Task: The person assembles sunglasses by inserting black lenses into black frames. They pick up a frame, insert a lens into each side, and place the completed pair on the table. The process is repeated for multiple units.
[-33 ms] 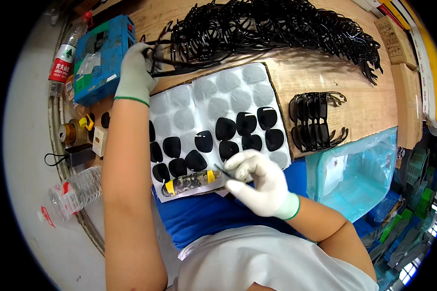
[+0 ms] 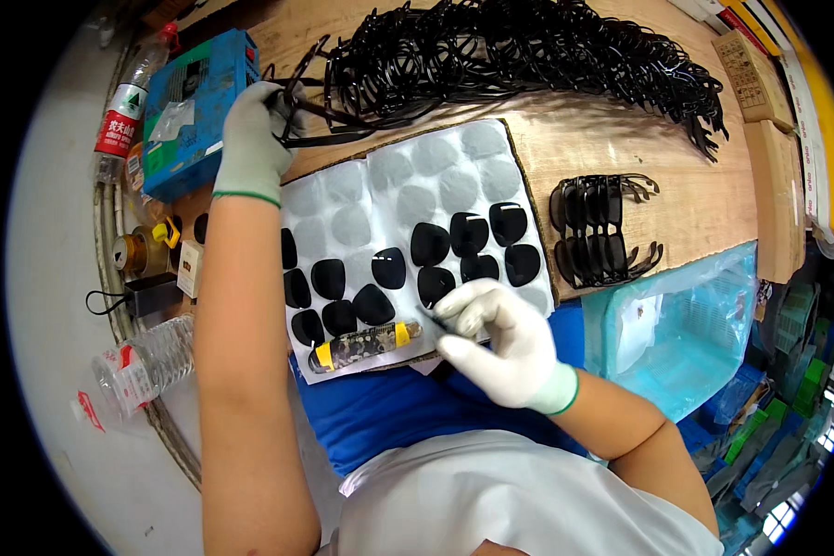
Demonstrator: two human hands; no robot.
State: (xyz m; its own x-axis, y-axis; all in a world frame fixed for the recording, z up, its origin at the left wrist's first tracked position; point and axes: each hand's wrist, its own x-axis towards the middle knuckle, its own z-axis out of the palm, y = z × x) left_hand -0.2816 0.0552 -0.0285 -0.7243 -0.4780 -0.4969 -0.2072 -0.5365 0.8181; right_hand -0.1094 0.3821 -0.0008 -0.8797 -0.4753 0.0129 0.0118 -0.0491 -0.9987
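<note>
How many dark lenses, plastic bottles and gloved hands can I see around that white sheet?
Dark lenses showing on the white sheet: 13
Plastic bottles: 2
Gloved hands: 2, the left hand gripping a black frame and the right hand at the sheet's near edge
Total: 17

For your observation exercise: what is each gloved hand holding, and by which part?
The left hand grips a black glasses frame at its near end, at the edge of the pile. The right hand pinches a dark lens by its edge.
</note>
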